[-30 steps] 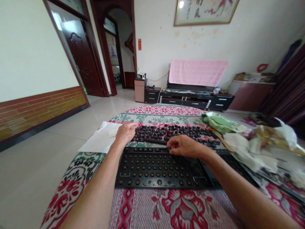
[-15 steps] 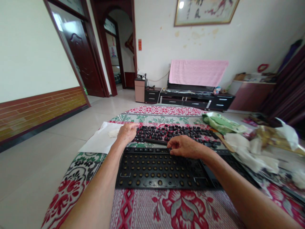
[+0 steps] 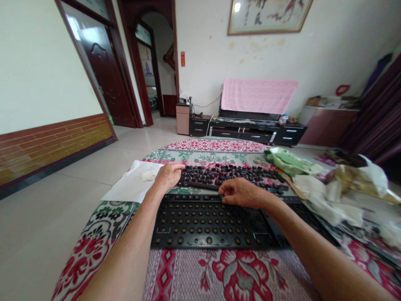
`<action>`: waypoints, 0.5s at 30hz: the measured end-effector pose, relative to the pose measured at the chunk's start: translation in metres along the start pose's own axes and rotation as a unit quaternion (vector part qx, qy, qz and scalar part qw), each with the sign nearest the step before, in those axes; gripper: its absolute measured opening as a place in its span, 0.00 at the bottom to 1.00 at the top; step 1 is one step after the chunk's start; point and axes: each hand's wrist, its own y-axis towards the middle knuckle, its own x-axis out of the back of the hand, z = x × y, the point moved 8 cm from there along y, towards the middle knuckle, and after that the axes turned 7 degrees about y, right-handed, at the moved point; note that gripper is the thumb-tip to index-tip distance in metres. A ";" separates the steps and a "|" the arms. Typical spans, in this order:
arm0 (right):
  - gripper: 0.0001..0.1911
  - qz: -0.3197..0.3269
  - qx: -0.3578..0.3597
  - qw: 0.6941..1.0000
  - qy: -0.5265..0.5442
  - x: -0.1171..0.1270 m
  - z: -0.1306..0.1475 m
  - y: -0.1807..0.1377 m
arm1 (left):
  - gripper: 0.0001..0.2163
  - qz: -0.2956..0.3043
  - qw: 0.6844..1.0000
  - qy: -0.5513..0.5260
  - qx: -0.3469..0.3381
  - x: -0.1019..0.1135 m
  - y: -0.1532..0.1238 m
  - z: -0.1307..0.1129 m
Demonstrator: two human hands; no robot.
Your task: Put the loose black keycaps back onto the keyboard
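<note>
A black keyboard (image 3: 200,228) lies on the patterned tablecloth in front of me. Most of its key positions are bare, showing round studs, while keycaps (image 3: 188,197) sit along its top row. My right hand (image 3: 239,193) is over that row, thumb and fingers drawn together at its upper edge; anything between the fingertips is too small to make out. Behind the keyboard spreads a pile of loose black keycaps (image 3: 232,172), with a long space bar (image 3: 204,185) nearest to the board. At the pile's left end is my left hand (image 3: 169,175), index finger stretched towards the keycaps.
White paper (image 3: 125,186) with a crumpled tissue (image 3: 148,175) lies at the left. To the right are a green package (image 3: 290,162), white cloths (image 3: 326,200) and plastic bags (image 3: 354,179). A TV cabinet (image 3: 232,133) stands by the far wall.
My left hand has shifted slightly right, along the near edge of the loose keycaps. My right hand stays at the keyboard's top row. The view has moved a little.
</note>
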 end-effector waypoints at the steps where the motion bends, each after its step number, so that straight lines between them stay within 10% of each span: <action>1: 0.11 -0.001 -0.001 1.000 0.000 0.000 0.000 0.000 | 0.16 0.000 1.000 0.001 -0.001 0.000 0.000 -0.001; 15: 0.12 0.003 -0.008 1.000 0.001 0.000 0.003 -0.001 | 0.15 0.073 0.997 -0.033 -0.019 -0.006 -0.005 -0.004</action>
